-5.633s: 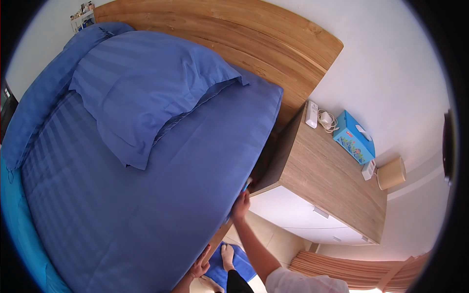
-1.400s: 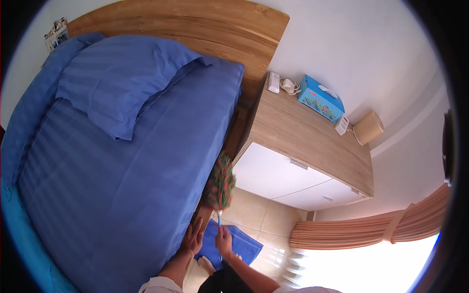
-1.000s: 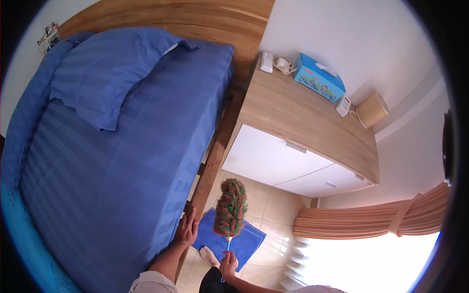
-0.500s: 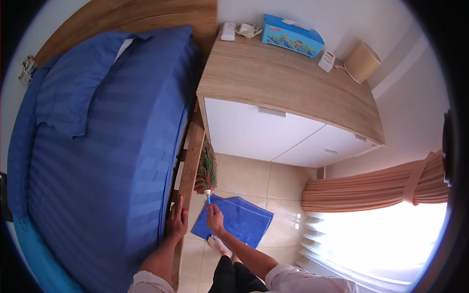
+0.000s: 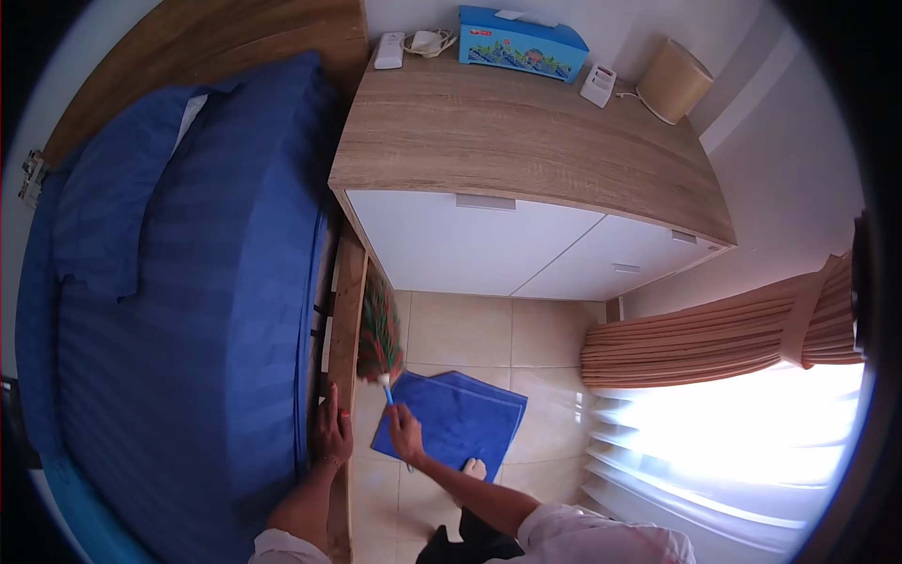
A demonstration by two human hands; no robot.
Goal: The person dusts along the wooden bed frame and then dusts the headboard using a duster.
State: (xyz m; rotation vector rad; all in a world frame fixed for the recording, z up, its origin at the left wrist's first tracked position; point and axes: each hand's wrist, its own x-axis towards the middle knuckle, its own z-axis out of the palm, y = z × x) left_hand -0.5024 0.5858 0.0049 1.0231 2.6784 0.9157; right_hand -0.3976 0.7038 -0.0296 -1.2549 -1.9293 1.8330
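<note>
By the right hand (image 5: 406,434), fingers clamped on its stiff-looking handle (image 5: 389,395) (the natural hold), a soft, light-looking duster (image 5: 380,334) is held beside the bed frame (image 5: 346,291), on whose edge the left hand (image 5: 333,437) is laid, fingers parted. Beyond, at the far edge of the surface (image 5: 526,141), a tissue box (image 5: 523,52) is set.

To the right of the duster (image 5: 381,329), a hand can pass above the tiled floor (image 5: 460,334) and the blue mat (image 5: 451,418). To the left, the wooden bed rail (image 5: 346,301) stands in the way, and at the far side the cabinet (image 5: 451,240) closes the passage.
</note>
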